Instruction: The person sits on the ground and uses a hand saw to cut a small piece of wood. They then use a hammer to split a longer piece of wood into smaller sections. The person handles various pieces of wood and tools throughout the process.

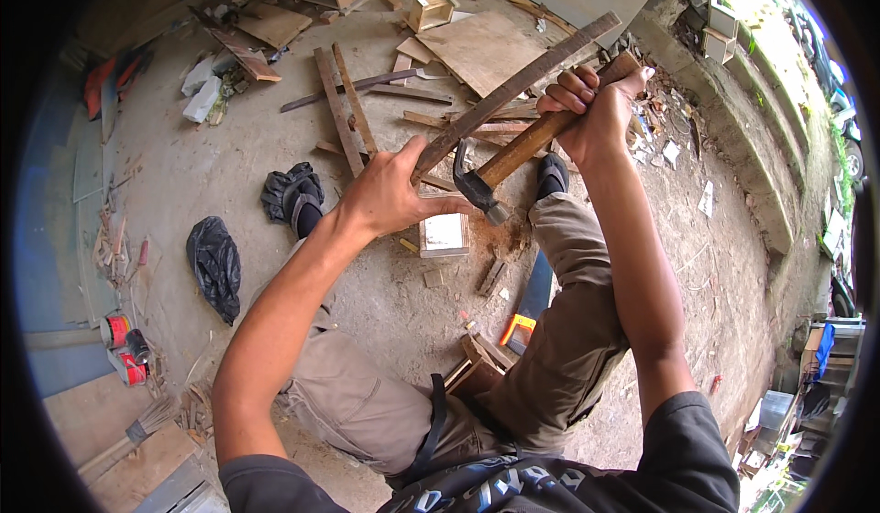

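Observation:
My left hand (390,187) is closed round the lower end of a long dark wooden strip (522,93), which slants up to the right. In my right hand (596,114) is the wooden handle of a claw hammer (532,146), gripped near its far end. The hammer's dark metal head points down to the left, close to my left thumb. Below the head, a small wooden box (445,236) with a white top stands on the ground between my feet. Whether the strip touches the hammer, I cannot tell.
A handsaw (532,297) with an orange handle lies by my right leg. Loose wooden strips (339,114) and a plywood sheet (477,50) lie ahead. Black plastic bags (214,267) are at the left, concrete steps (733,137) at the right.

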The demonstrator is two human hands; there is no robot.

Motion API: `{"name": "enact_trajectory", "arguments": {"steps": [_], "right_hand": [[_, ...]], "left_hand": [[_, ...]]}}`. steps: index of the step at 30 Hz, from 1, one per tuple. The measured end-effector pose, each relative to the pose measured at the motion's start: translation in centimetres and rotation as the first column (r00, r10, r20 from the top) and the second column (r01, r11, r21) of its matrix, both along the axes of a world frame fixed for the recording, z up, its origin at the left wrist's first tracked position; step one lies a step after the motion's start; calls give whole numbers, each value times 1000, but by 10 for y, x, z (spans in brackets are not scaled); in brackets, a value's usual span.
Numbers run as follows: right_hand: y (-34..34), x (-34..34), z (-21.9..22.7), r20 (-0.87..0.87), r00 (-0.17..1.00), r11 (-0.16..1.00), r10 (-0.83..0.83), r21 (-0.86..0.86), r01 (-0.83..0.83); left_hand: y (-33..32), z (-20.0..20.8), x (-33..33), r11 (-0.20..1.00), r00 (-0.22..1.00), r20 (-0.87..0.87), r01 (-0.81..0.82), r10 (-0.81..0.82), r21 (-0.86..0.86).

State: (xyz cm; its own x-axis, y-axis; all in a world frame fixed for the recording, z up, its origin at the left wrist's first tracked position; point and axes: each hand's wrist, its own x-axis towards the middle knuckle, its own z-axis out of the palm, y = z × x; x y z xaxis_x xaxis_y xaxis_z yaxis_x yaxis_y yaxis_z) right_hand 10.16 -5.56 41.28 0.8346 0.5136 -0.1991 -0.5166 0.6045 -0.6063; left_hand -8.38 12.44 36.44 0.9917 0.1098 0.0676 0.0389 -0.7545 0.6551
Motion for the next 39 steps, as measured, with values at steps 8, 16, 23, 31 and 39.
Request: {"name": "enact_trajectory", "arguments": {"steps": [8, 16, 23, 31, 39], "right_hand": [[-2, 3, -6, -4, 998, 998, 65, -22, -65], [3, 0, -12, -45, 998, 997, 43, -55, -46], [13, 2, -17, 107, 981, 980, -163, -96, 174], [18, 2, -8, 159, 958, 970, -240, 0, 243], [10, 12, 0, 62, 973, 973, -222, -44, 225]], "left_hand": [[5, -8, -4, 999, 1000, 18, 17, -17, 32], [8, -12, -6, 999, 999, -37, 1, 0, 47], [1, -22, 8, 988, 980, -158, -133, 121, -72], [-17, -45, 19, 896, 969, -135, -242, 206, -371], [-16, -19, 16, 959, 963, -258, -140, 75, -245]]}}
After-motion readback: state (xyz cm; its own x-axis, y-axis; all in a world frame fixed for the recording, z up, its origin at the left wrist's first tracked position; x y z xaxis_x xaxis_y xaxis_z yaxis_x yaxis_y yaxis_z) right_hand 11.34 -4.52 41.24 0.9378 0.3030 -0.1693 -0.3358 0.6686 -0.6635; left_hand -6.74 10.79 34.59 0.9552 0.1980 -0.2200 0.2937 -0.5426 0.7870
